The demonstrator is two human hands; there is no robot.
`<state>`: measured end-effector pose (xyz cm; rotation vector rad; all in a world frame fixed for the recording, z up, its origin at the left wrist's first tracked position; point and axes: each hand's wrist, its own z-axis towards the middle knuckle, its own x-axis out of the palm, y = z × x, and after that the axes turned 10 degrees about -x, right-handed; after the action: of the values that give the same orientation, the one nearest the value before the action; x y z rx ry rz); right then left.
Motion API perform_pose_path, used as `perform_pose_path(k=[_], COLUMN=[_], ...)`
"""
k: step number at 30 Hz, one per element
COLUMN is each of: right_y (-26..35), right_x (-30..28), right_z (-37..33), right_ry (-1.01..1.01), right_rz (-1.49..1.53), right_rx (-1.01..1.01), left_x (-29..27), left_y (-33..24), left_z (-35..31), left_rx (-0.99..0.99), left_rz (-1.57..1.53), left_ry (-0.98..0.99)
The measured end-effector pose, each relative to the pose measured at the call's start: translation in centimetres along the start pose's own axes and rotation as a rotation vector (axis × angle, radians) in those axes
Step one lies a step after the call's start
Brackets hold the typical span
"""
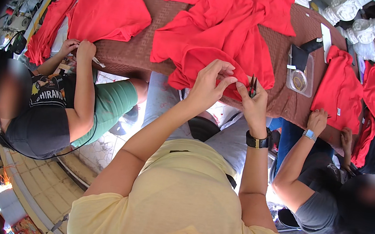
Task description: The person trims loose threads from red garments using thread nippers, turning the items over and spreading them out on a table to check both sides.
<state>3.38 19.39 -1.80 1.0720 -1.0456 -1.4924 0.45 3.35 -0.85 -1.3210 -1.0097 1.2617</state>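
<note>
A crumpled red garment lies across the brown-covered table in front of me and hangs over its near edge. My left hand is closed at that edge, thumb and fingers pinching the red cloth. Close beside it, my right hand is closed around small black thread snips, their pointed blades facing up and away from me. The right thumb and fingertips meet the cloth next to my left fingertips. Any thread between the fingers is too small to make out.
A clear plastic tub with a black pouch and a ring-shaped item stands right on the brown tablecloth. Co-workers sit at either side, hands on a red garment at left and another red garment at right. White balusters line the far right.
</note>
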Motion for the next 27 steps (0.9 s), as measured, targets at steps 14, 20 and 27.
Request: perform_pose_path(k=[14, 20, 27], right_y=[0.0, 0.7, 0.4], right_x=[-0.4, -0.6, -0.8], right_z=[0.0, -0.1, -0.2], right_ry=[0.034, 0.002, 0.011], right_rz=[-0.036, 0.102, 0.078], right_rx=[-0.014, 0.125, 0.117], left_x=[1.4, 0.9, 0.4], left_y=[2.1, 3.0, -0.9], left_z=[1.3, 0.9, 0.5], left_rx=[-0.070, -0.203, 0.039], left_rz=[-0.055, -0.403, 0.032], left_ry=[0.068, 0.184, -0.014])
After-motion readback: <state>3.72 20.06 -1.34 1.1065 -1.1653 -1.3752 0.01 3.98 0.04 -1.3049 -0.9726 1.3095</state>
